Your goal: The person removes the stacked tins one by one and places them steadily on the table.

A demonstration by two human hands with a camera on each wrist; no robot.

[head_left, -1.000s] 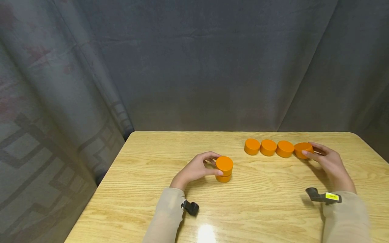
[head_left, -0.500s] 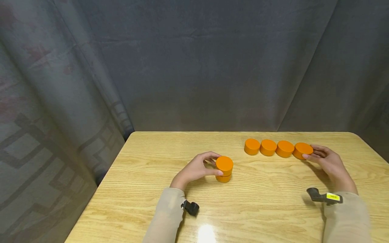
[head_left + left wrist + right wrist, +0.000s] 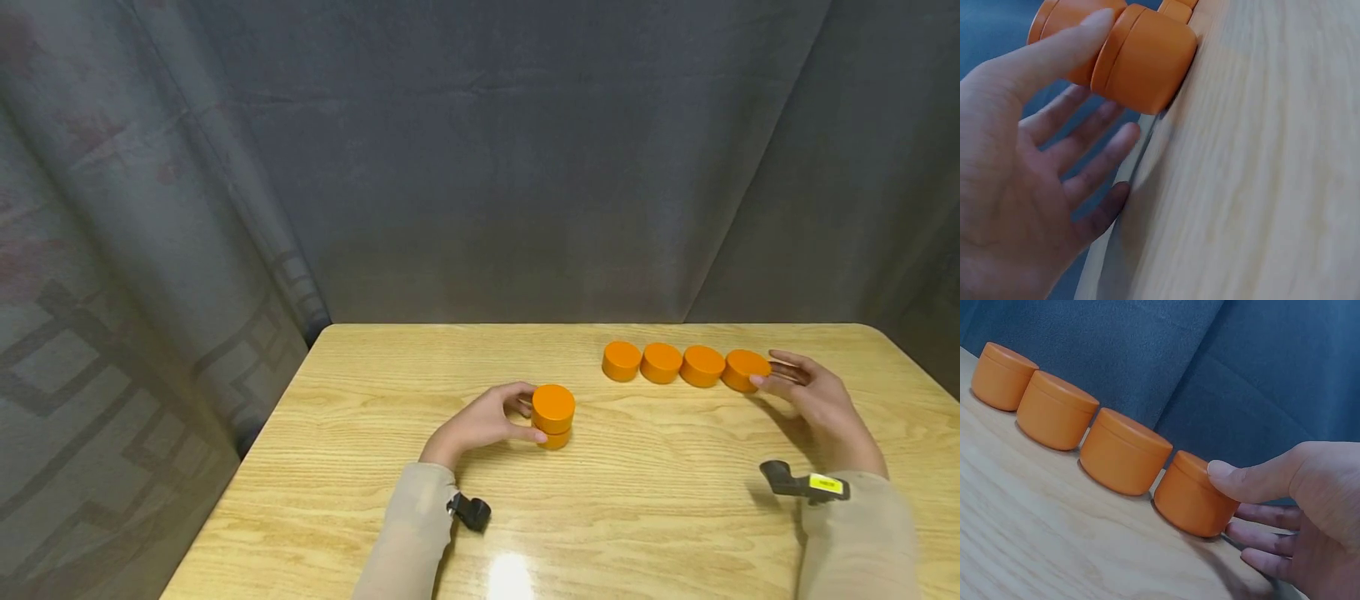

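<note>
Left hand (image 3: pixel 483 421) rests on the light wooden table (image 3: pixel 637 517) with its thumb and fingers curled loosely round the two-high stack of round orange lidded tins (image 3: pixel 553 417); the thumb lies against the upper tin (image 3: pixel 1063 40), so it steadies rather than clamps. Keeping that light hold seems wise, since the top tin could slide off the lower one (image 3: pixel 1144 59) if nudged sideways. Farther back and to the right, the right hand (image 3: pixel 813 400) is nearly flat, thumb tip touching the upper edge of the end orange tin (image 3: pixel 1196 495) and the fingers straight beside it, gripping nothing. That tin closes a row of four orange tins (image 3: pixel 686 365) standing side by side, so pinching it from thumb and fingers and lifting straight up would likely spare its neighbour (image 3: pixel 1124 452).
</note>
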